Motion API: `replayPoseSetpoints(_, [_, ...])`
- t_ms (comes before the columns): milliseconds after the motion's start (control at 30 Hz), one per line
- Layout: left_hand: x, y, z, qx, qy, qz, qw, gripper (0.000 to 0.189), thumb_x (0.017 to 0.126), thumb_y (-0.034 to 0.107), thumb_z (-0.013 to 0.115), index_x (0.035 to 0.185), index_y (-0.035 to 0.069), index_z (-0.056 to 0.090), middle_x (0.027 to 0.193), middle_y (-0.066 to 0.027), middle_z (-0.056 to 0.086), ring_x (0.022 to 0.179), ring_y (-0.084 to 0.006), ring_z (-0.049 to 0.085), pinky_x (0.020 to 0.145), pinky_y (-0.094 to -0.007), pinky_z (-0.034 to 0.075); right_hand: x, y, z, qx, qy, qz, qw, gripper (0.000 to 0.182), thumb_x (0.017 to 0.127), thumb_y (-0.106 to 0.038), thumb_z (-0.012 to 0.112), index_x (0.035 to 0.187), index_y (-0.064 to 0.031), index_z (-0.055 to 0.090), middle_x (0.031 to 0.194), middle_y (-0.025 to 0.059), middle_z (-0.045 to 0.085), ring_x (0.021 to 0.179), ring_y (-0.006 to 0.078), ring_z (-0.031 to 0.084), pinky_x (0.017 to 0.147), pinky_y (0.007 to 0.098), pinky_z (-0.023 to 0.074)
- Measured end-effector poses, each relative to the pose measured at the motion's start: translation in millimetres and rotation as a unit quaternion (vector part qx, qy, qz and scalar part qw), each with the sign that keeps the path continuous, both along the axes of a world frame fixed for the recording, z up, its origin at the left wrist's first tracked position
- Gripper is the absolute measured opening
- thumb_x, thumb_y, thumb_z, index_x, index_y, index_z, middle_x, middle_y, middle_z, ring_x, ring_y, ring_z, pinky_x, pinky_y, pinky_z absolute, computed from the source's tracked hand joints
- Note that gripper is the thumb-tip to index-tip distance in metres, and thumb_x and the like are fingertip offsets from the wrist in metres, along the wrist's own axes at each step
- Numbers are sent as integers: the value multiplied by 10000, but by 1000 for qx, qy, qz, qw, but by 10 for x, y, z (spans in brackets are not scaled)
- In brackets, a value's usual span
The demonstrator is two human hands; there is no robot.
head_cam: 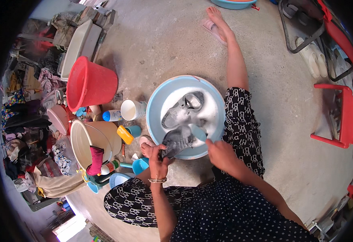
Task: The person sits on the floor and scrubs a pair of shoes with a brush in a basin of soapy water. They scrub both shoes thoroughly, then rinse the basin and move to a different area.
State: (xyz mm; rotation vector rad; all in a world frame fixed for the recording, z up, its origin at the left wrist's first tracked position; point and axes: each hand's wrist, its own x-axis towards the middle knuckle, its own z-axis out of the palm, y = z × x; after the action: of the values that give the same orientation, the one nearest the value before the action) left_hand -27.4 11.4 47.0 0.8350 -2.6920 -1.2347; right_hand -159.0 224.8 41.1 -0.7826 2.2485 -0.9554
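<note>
A light blue plastic basin [154, 99] with white suds [209, 99] in it stands on the floor before me. My left hand [155, 155] grips one end of a wet grey shoe [178, 139], tilted over the basin's near left rim. My right hand [223, 154] holds a pale blue brush [198, 132] by its handle. The brush head is at the right side of that shoe; its bristles are hidden. Another grey shoe [176, 115] lies in the foam farther back, partly coated with suds.
To the left stand a red bucket [100, 81], a cream bucket [111, 137], a white tub [130, 109], a blue-capped bottle [113, 115] and a blue dipper [140, 165]. A red chair [350, 116] is at right. My bare leg [237, 63] stretches forward beside the basin.
</note>
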Motion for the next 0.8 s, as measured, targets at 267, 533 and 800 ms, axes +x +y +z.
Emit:
replayPoseSetpoints(267, [-2, -36, -102, 32, 22, 20, 999, 399, 587, -131, 471, 946, 41, 493, 893, -42, 361, 739, -139, 402, 690, -221, 355, 480, -109, -130, -114, -28, -24, 993, 182, 829, -115, 517, 985, -29, 484, 675, 181, 602, 626, 359, 608, 540, 438, 490])
replayPoseSetpoints(533, [88, -35, -194, 66, 48, 44, 996, 400, 572, -112, 477, 943, 33, 512, 885, -52, 467, 799, -189, 447, 742, -257, 377, -4, 14, -249, 37, -37, -79, 995, 146, 790, -134, 540, 918, -64, 550, 684, 183, 608, 678, 375, 607, 622, 489, 486])
replayPoseSetpoints(800, [75, -123, -272, -36, 71, -22, 997, 363, 554, -185, 437, 843, 25, 500, 847, -53, 394, 776, -176, 425, 692, -222, 340, -307, -53, -696, 139, 129, -32, 981, 214, 745, -33, 518, 952, 2, 561, 686, 157, 633, 673, 310, 641, 560, 428, 493])
